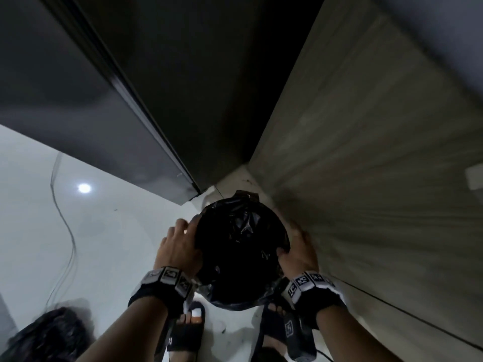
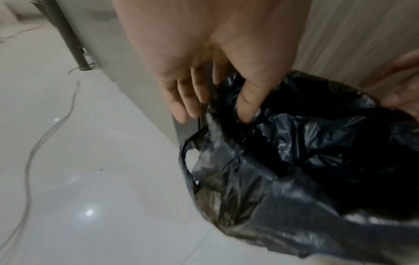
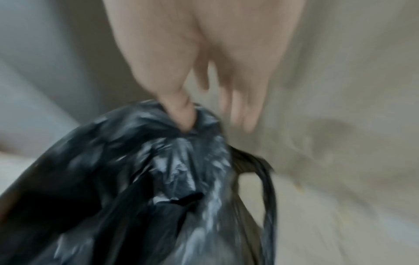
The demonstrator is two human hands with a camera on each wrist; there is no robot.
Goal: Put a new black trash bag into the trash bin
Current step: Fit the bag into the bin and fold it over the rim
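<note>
White floor, black trash bag (image 1: 239, 246) between both hands, edges pinched.

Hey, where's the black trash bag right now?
In the head view the black trash bag sits low and centre, draped over the bin's mouth between the left hand and right hand, beside the wooden panel.

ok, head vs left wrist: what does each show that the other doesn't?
Head only: both wrist bands, the person's feet in black slides, the right hand at the bin's right edge, and another dark bag lying on the floor at lower left.

Left wrist only: the left hand's thumb tucked into the black trash bag at the rim, fingers outside, and a bag handle loop hanging outside.

Both: the bag's open mouth, the cable on the white floor.
</note>
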